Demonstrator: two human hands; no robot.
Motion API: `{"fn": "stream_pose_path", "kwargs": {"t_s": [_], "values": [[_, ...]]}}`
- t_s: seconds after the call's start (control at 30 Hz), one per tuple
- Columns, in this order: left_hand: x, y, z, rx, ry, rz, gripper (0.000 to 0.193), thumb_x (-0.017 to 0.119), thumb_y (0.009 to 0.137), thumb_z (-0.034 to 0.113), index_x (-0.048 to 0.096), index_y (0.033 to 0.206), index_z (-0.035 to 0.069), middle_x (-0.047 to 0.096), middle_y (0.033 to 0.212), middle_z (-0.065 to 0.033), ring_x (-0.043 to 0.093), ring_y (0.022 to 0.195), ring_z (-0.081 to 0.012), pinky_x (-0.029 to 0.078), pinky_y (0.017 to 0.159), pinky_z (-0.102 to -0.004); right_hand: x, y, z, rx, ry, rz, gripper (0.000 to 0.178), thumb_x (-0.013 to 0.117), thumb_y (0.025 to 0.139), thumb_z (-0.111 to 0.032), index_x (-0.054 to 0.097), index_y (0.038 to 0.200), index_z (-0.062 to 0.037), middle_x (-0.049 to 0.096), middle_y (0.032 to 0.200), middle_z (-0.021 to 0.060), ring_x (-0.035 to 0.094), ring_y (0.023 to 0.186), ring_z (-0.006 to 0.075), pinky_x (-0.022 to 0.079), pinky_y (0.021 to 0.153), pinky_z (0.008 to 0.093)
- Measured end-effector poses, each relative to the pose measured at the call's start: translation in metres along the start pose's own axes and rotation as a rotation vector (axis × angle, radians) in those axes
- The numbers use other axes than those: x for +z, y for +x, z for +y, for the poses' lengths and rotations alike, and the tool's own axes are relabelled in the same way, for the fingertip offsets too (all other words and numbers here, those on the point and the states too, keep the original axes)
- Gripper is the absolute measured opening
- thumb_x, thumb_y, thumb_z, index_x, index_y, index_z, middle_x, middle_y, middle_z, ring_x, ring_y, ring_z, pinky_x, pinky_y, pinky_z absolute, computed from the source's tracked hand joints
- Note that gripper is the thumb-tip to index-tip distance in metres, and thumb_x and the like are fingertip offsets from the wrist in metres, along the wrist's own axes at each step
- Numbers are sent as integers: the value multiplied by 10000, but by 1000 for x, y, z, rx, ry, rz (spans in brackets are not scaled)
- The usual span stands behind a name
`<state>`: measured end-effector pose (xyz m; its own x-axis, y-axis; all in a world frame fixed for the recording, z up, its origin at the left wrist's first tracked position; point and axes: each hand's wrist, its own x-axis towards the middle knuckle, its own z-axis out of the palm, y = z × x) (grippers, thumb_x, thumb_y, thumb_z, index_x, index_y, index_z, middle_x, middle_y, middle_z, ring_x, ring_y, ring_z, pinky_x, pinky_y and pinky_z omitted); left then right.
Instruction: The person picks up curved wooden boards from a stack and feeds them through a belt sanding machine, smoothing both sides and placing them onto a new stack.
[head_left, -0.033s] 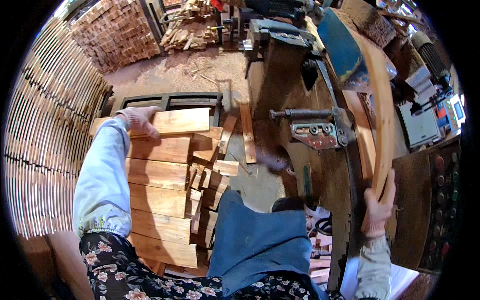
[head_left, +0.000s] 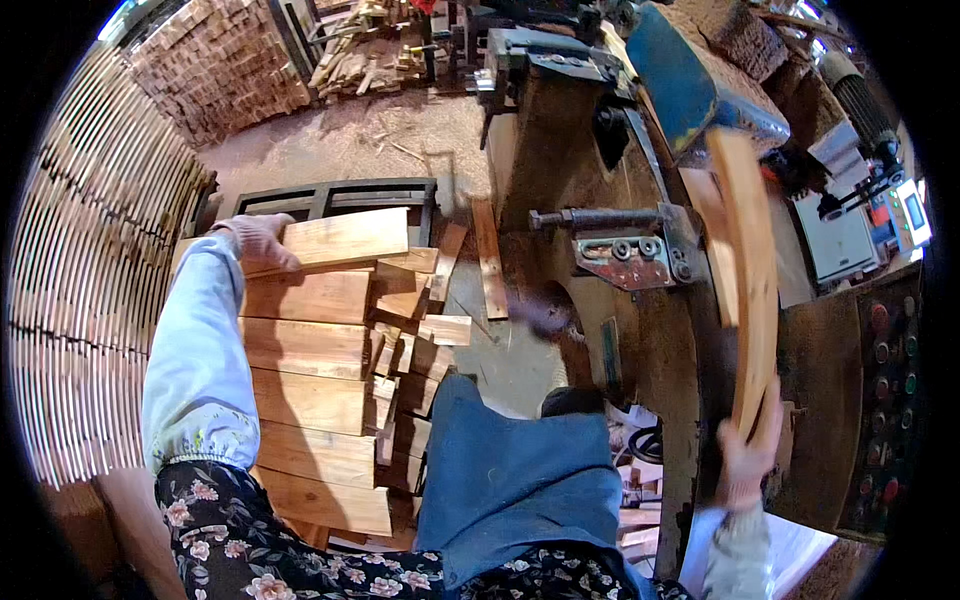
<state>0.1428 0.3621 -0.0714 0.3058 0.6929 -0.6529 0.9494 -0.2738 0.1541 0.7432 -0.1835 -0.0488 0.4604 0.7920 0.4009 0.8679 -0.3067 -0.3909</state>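
Observation:
My left hand [head_left: 258,240], arm stretched forward, is closed over a short wooden board [head_left: 350,236] at the far end of a row of boards. Its thumb lies on the near side and the fingers curl over the far edge. Nearer to me, several flat boards [head_left: 312,400] lie side by side. At the right, my right hand [head_left: 748,460] grips the near end of a long wooden board [head_left: 752,280], which stands out ahead of it over the machine bed [head_left: 690,400]. Another light wooden strip [head_left: 712,250] lies just left of that board.
Offcuts [head_left: 385,390] are heaped right of the board row. A metal clamp fitting [head_left: 620,260] and a blue guard [head_left: 700,85] belong to the machine. A button panel [head_left: 880,390] is at far right. Stacked slats [head_left: 85,270] wall the left side; sawdust covers the floor [head_left: 350,140].
My right hand has drawn the long board back toward me, so its far end now lies nearer. My left hand keeps its hold on the short board; the whole view has shifted slightly.

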Motion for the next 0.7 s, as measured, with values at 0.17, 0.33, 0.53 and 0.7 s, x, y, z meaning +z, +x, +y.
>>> {"fn": "stream_pose_path", "kwargs": {"t_s": [0.17,0.33,0.53,0.7], "values": [[-4,-14,32,-33,346,110,925,967,579,507,651,1358,122,721,1223,-188,665,1193,-381,558,987,-458,-76,-178,14,68,-301,-203,707,688,799,-127,531,1478,-7,544,1459,271,518,1315,497,399,1121,579],[7,-65,60,28,734,295,694,911,688,473,688,1279,185,712,1170,-127,680,1150,-320,560,937,-443,-83,-150,12,-48,-449,-280,543,686,888,-151,596,1406,-15,586,1381,276,559,1232,498,435,1059,591],[98,-168,68,50,589,852,440,729,798,82,663,1219,190,689,1097,-75,673,1075,-301,521,926,-444,-2,-2,18,-196,-343,-156,519,656,953,-169,572,1437,-5,549,1448,278,514,1339,457,401,1139,512],[107,-216,187,243,487,771,407,741,837,124,673,1238,153,678,1042,-83,660,1036,-303,515,915,-482,48,129,-21,-114,-448,-230,519,662,970,-197,579,1447,-10,589,1430,221,571,1284,378,439,1096,461]]}}
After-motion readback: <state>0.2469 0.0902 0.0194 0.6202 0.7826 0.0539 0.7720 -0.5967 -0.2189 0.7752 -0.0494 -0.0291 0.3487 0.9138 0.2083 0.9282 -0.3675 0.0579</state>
